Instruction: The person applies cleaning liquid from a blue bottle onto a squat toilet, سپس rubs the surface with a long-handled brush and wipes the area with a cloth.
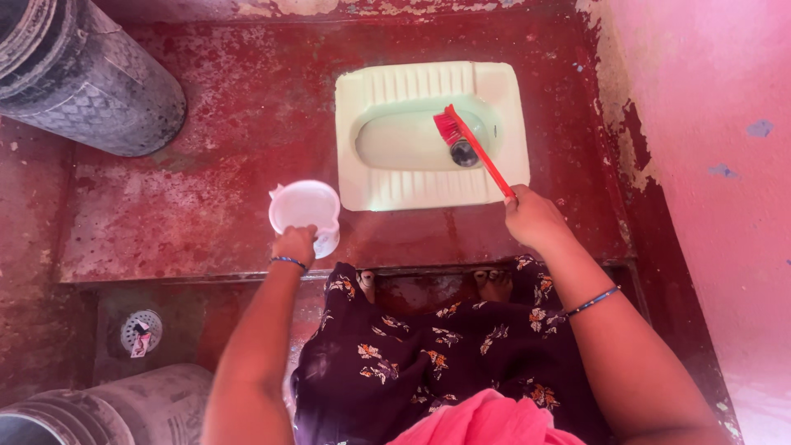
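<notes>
My right hand (534, 218) grips the long handle of a red brush (471, 148). Its bristle head rests inside the bowl of a pale squat toilet pan (428, 191), near the drain hole. My left hand (294, 245) holds a white plastic mug (304, 208) by its handle, upright, just left of the pan and above the red floor. Both wrists carry blue bangles. My feet show under a dark flowered skirt at the step's edge.
The pan is set in a raised, worn red platform (181, 214). A dark bucket (91, 78) stands at the top left, a grey one (124, 408) at the bottom left beside a round floor drain (141, 331). A pink wall (717, 165) closes the right side.
</notes>
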